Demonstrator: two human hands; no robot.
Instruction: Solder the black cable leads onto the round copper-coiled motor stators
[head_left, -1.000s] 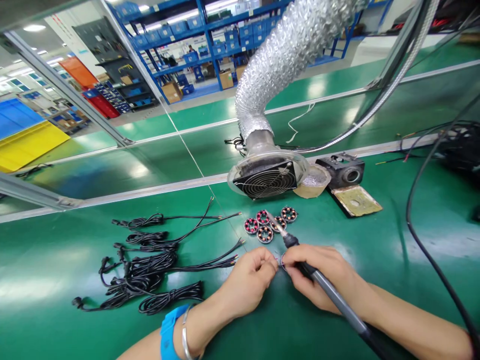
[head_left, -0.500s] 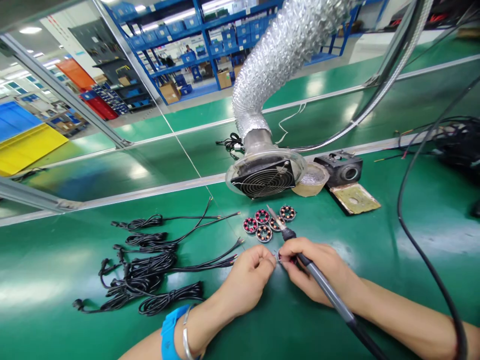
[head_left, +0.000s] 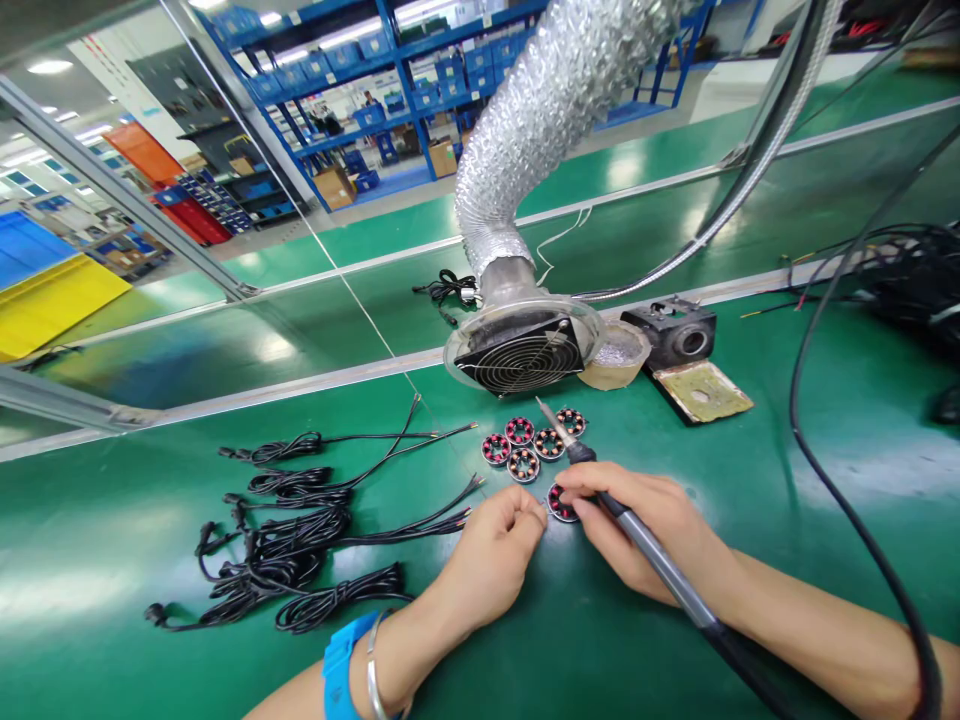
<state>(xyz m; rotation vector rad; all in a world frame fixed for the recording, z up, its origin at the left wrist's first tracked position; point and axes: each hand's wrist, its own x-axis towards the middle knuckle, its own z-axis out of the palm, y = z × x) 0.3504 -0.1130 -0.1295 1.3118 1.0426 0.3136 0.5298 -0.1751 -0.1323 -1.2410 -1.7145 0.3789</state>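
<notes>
My right hand [head_left: 649, 525] holds a soldering iron [head_left: 654, 562], its bare tip pointing up and left over a group of small ring-shaped motor stators [head_left: 523, 464]. The thumb and forefinger of that hand also touch a separate stator [head_left: 559, 504] with dark red windings. My left hand [head_left: 499, 545] is pinched closed just left of this stator. A thin bit shows at its fingertips, too small to name. Several coiled black cables [head_left: 300, 535] lie left of my left hand, their bared wire ends towards it.
A fume extractor hood [head_left: 525, 350] on a silver flexible duct [head_left: 517, 150] hangs behind the stators. To its right are a shallow round dish [head_left: 619, 352] and an iron stand [head_left: 679, 332] with a yellowish sponge [head_left: 703, 392]. The iron's black cord [head_left: 817, 460] loops along the right side.
The red-wound stator shows more fully now, with the fingers of my right hand drawn slightly back from it. My left hand stays pinched in nearly the same place. The view has shifted slightly.
</notes>
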